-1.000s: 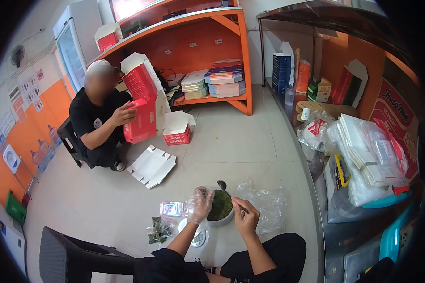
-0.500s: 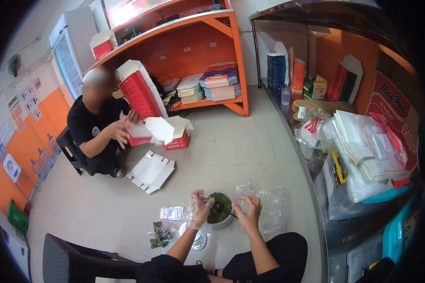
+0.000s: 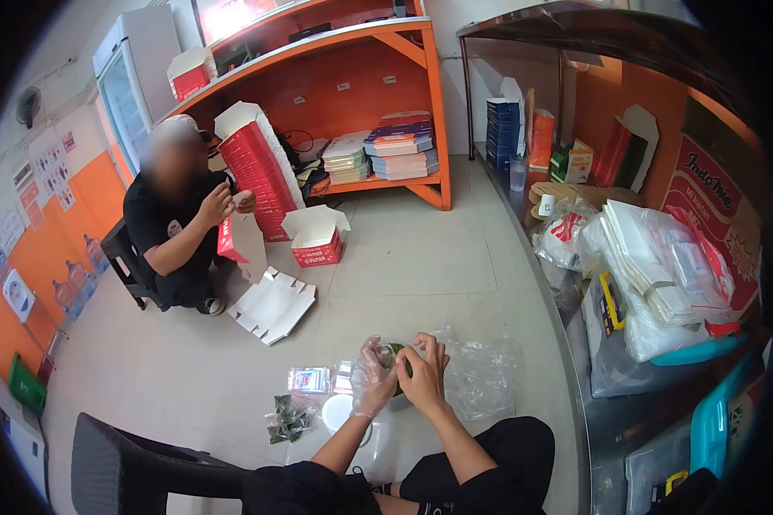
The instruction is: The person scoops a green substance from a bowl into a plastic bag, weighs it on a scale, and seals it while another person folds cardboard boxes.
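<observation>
My left hand (image 3: 372, 379), in a clear plastic glove, is curled over the left side of a round tub (image 3: 398, 402) of chopped green stuff. Bare, my right hand (image 3: 423, 371) bends its fingers together over the tub's right side, close to the left fingertips. What the fingers pinch is too small and covered to make out. Both hands hide most of the tub. Left of it on the floor are a round white lid-like object (image 3: 339, 413) and small clear bags with green contents (image 3: 289, 419).
Flat clear packets (image 3: 309, 379) lie left of the tub, crumpled clear plastic (image 3: 481, 373) right of it. Across the floor a seated person (image 3: 176, 223) handles a red-and-white box (image 3: 239, 238), near an unfolded carton (image 3: 272, 306). A metal shelf (image 3: 567, 378) with bags runs along the right.
My right hand has moved left and in over the tub, meeting my left hand. The dark spoon seen in the tub is now hidden. The other person has raised and turned the box.
</observation>
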### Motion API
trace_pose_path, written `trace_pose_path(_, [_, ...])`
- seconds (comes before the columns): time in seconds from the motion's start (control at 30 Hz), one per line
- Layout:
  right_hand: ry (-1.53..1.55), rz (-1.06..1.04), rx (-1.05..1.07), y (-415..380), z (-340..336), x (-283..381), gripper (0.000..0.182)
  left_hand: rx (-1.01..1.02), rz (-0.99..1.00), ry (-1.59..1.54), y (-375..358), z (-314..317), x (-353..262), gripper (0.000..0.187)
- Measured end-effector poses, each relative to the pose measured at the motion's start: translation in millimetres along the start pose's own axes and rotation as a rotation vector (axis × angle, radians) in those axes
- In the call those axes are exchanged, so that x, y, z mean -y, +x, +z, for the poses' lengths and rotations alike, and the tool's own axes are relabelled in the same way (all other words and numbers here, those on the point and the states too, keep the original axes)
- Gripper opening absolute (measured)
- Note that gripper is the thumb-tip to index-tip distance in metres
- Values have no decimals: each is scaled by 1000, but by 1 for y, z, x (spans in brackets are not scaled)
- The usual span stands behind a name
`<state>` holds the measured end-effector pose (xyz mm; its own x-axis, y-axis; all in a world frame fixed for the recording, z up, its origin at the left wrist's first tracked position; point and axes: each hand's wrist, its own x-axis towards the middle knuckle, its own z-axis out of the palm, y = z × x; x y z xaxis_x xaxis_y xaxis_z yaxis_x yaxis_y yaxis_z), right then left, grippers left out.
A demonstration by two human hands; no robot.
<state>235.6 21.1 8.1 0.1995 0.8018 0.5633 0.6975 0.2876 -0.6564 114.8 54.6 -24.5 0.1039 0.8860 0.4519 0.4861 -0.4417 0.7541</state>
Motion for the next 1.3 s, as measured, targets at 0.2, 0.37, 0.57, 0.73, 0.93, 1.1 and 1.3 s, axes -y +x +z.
trace_pose_path(0.2, [-85, -125, 3, 34, -21, 10, 5, 56, -192, 238, -5, -30, 48, 75])
trace_pose_path(0.37, [-84, -104, 60, 43, -12, 9, 4, -85, -120, 436, -22, -111, 66, 72])
trace_pose_path(0.57, [-127, -19, 93, 22, 3, 3, 6, -155, -295, -97, -56, -159, 77, 61])
trace_pose_path(0.73, [212, 65, 58, 17, -2, 39, 7, 158, -559, -877, -43, -135, 41, 57])
trace_pose_path(0.93, [521, 264, 81, -1, 17, 54, 8, 144, -772, -1324, -28, -113, 0, 40])
trace_pose_path(1.1, [582, 344, 45, -2, 23, 56, 9, -31, -792, -1489, -33, -108, 28, 29])
trace_pose_path(1.3, [163, 61, -150, 14, -1, 74, 5, -263, -772, -1351, -37, -101, 68, 36])
